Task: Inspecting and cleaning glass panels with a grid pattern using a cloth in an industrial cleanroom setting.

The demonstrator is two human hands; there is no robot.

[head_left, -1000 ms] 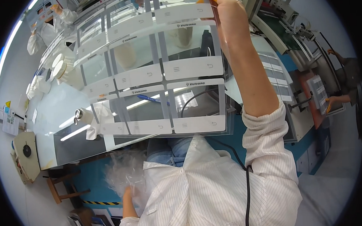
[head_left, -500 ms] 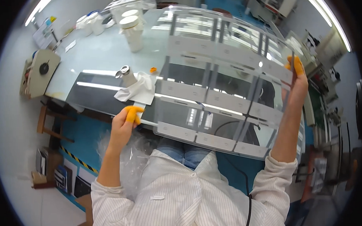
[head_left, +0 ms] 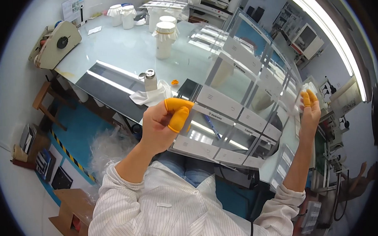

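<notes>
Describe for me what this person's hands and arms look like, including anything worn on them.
The left hand and right hand each wear yellow finger covers on at least two digits. White sleeves with thin dark stripes are pushed up, leaving much of the forearms bare.

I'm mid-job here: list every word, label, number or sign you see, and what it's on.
Clear sheet: a short dark word repeats on its narrow strips; legible in places, but I won't copy it out.
Light panels on that sheet: three stacked lines and a curved back arrow, symbols rather than words.
Paper on the wall, upper left: print too small to read.
I can make out no readable numbers.
</notes>
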